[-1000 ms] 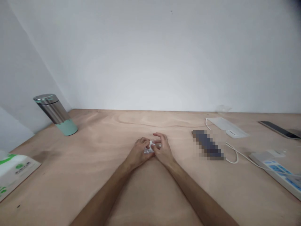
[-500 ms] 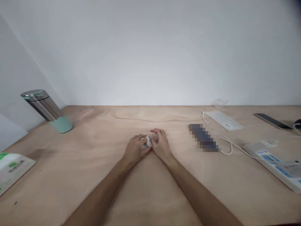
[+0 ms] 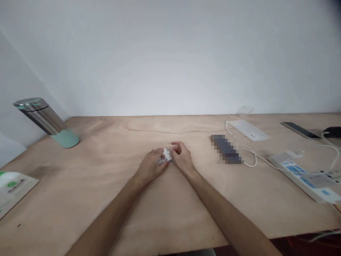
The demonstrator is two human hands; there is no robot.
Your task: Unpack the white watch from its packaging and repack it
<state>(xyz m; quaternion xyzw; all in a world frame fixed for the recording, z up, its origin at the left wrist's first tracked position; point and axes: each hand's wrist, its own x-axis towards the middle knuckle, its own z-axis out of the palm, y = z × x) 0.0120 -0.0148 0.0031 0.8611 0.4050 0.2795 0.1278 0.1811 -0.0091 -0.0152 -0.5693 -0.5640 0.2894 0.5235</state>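
Where it shows, the item (image 3: 167, 155) looks white

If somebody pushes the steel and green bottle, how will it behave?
The tall, narrow bottle would probably tip if pushed near its lid. Its round shape suggests rolling once down, and its smooth steel may be slippery.

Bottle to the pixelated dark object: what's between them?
Across the head view, the left hand, the right hand and, between the hands, a small white-and-clear item.
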